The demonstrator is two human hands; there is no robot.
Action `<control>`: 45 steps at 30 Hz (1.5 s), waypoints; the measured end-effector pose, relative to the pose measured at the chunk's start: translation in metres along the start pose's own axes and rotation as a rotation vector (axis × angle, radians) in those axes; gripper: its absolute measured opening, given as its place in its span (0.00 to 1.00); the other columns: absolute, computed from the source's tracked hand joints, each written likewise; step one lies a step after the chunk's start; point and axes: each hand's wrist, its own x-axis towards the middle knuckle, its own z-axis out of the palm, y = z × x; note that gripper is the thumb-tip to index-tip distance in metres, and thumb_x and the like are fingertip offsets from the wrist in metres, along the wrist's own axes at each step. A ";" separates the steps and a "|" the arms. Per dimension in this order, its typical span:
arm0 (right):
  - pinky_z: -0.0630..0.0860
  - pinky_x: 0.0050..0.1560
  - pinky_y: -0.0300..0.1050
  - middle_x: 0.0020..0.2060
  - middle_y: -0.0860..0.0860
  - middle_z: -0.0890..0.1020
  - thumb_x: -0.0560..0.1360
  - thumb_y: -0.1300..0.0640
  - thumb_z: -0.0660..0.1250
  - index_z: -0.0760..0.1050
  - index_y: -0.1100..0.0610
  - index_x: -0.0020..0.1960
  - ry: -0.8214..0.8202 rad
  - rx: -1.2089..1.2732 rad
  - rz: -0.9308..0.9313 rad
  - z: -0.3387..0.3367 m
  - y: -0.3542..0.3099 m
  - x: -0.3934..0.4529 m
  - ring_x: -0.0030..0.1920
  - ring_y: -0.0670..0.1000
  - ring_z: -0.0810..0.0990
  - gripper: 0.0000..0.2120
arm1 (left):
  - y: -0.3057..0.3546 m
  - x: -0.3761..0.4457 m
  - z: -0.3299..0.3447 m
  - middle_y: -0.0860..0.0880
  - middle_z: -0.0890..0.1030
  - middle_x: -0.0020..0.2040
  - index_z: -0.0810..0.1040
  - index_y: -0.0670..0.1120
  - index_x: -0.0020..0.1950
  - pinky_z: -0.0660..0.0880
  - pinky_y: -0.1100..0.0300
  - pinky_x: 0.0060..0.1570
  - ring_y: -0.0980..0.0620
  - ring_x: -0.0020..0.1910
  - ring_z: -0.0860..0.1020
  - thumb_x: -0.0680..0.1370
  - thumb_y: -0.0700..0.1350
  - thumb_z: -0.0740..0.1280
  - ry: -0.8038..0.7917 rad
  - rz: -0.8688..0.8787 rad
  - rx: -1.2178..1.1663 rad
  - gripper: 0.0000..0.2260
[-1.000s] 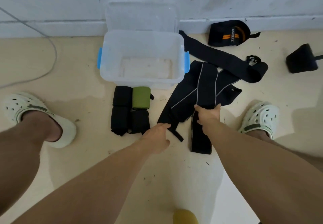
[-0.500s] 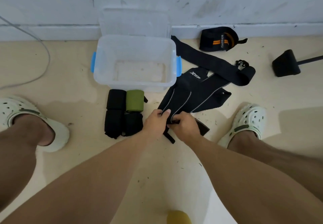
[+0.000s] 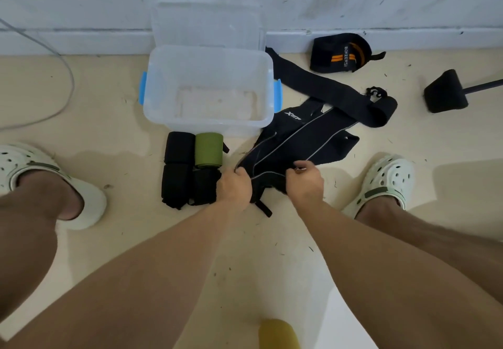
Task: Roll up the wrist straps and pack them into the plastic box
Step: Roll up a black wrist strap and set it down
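Beside the plastic box (image 3: 206, 87), both hands' grips, left hand (image 3: 236, 185) and right hand (image 3: 304, 182), pinch the grey-edged strap (image 3: 296, 141).

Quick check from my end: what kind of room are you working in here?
Probably a home or a plain spare room, with the work done on the floor: a bare cream floor strewn with debris, a scuffed white wall with a baseboard, and a person squatting in white clogs.

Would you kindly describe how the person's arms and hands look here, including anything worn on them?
Both forearms are bare to the frame edge: no sleeves, gloves, watch or bands show. The left hand carries no visible ring. The right hand shows a small pale glint near its fingertips, too small to identify. No markings can be made out on either arm.
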 end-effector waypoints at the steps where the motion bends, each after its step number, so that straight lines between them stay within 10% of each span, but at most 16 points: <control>1: 0.82 0.49 0.49 0.48 0.47 0.82 0.79 0.54 0.69 0.73 0.51 0.71 -0.016 0.025 0.091 -0.002 0.000 0.005 0.44 0.50 0.81 0.20 | 0.000 0.001 0.000 0.38 0.77 0.58 0.73 0.35 0.67 0.68 0.53 0.48 0.46 0.49 0.73 0.87 0.45 0.52 0.015 -0.016 -0.048 0.18; 7: 0.77 0.52 0.48 0.52 0.57 0.80 0.75 0.44 0.77 0.73 0.63 0.63 -0.189 -0.066 0.389 0.008 -0.002 0.021 0.49 0.56 0.76 0.28 | -0.007 0.003 0.004 0.42 0.74 0.43 0.76 0.32 0.65 0.67 0.53 0.41 0.49 0.37 0.70 0.85 0.46 0.55 0.013 -0.133 -0.209 0.20; 11: 0.71 0.53 0.46 0.64 0.59 0.79 0.77 0.47 0.76 0.71 0.64 0.71 -0.229 0.101 0.513 0.022 -0.002 0.025 0.63 0.59 0.78 0.31 | -0.009 0.001 0.004 0.36 0.80 0.61 0.76 0.34 0.66 0.74 0.49 0.52 0.38 0.54 0.78 0.86 0.45 0.54 -0.044 -0.150 -0.167 0.19; 15: 0.73 0.58 0.44 0.63 0.56 0.78 0.80 0.54 0.71 0.71 0.63 0.72 -0.168 0.154 0.484 0.025 -0.008 0.019 0.63 0.56 0.78 0.24 | -0.005 0.002 0.003 0.44 0.78 0.46 0.76 0.37 0.63 0.70 0.58 0.36 0.50 0.39 0.73 0.87 0.44 0.54 -0.085 -0.095 -0.108 0.15; 19: 0.77 0.60 0.50 0.54 0.54 0.81 0.81 0.56 0.64 0.77 0.57 0.62 -0.060 0.028 0.182 0.018 -0.012 0.020 0.55 0.56 0.80 0.11 | 0.005 -0.008 0.003 0.48 0.78 0.41 0.74 0.45 0.53 0.81 0.50 0.46 0.46 0.42 0.80 0.86 0.48 0.61 -0.110 0.109 -0.086 0.08; 24: 0.75 0.61 0.59 0.47 0.51 0.76 0.83 0.54 0.63 0.70 0.54 0.49 0.336 -0.025 -0.234 -0.040 -0.062 0.008 0.55 0.59 0.77 0.05 | 0.056 -0.049 -0.019 0.50 0.73 0.43 0.68 0.46 0.46 0.66 0.58 0.37 0.52 0.40 0.70 0.86 0.45 0.61 -0.039 0.529 0.080 0.09; 33: 0.67 0.66 0.41 0.64 0.55 0.74 0.82 0.56 0.61 0.74 0.61 0.57 0.561 0.141 -0.907 -0.230 -0.203 -0.076 0.64 0.51 0.71 0.09 | 0.200 -0.170 -0.136 0.51 0.75 0.39 0.72 0.45 0.51 0.68 0.60 0.40 0.54 0.38 0.71 0.87 0.45 0.60 -0.110 0.977 0.090 0.07; 36: 0.67 0.65 0.36 0.67 0.44 0.71 0.81 0.57 0.57 0.68 0.55 0.53 0.433 0.193 -0.916 -0.262 -0.220 -0.122 0.67 0.45 0.70 0.03 | 0.203 -0.204 -0.176 0.53 0.71 0.35 0.71 0.45 0.47 0.65 0.61 0.37 0.56 0.34 0.68 0.86 0.43 0.61 -0.087 0.960 0.112 0.08; 39: 0.70 0.40 0.40 0.45 0.45 0.75 0.81 0.59 0.56 0.64 0.55 0.48 0.239 0.320 -0.821 -0.270 -0.228 -0.150 0.39 0.44 0.71 0.03 | 0.200 -0.227 -0.204 0.52 0.69 0.36 0.67 0.48 0.40 0.64 0.58 0.37 0.53 0.35 0.66 0.84 0.42 0.60 -0.060 0.897 0.068 0.12; 45: 0.74 0.36 0.42 0.38 0.48 0.81 0.77 0.54 0.68 0.73 0.51 0.50 -0.088 0.022 -0.633 -0.239 -0.224 -0.157 0.36 0.49 0.78 0.04 | 0.178 -0.226 -0.226 0.51 0.72 0.39 0.71 0.54 0.33 0.75 0.39 0.62 0.47 0.44 0.71 0.74 0.50 0.60 -0.078 0.765 -0.240 0.09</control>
